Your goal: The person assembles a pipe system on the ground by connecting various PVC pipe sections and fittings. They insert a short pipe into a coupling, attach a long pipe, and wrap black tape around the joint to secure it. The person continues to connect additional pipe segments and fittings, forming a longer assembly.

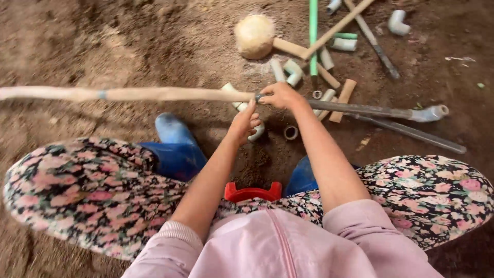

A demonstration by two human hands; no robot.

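A long pale pipe [128, 94], dusty and rigid, is held level above the dirt floor [103, 41]; its joint with a grey pipe [360, 109] sits mid-floor. The right hand [278, 96] is closed on the joint; left hand [244, 123] fingers are curled just below, hold unclear. Judged risk: the long unsupported span may lever the joint apart or slip. Short white fittings [293, 72] lie scattered on loose soil

Long muddy pipe [128, 94] — horizontal, above blue boots [175, 146]
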